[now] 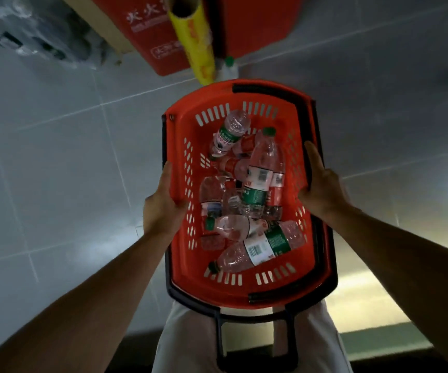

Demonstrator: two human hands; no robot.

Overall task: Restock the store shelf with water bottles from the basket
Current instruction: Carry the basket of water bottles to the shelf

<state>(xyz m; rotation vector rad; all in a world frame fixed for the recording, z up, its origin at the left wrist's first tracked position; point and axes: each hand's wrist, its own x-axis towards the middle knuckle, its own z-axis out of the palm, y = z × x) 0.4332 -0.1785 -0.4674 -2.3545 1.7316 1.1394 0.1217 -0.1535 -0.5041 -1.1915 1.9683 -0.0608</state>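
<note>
Both bare forearms are reaching forward from five and seven o'clock. Left hand (163,204) is gripping the left rim of the red slotted plastic basket (244,292), thumb curling inside; right hand (321,189) is clasping the right rim, fingers lying along it. Clear plastic water bottles (258,181) with green caps are lying jumbled inside the basket. Fingertips are hiding behind the rims. At twelve o'clock, a yellow film roll (193,41) is leaning against a red cabinet (258,22); grey blurred bundles (42,33) are sitting at eleven.
</note>
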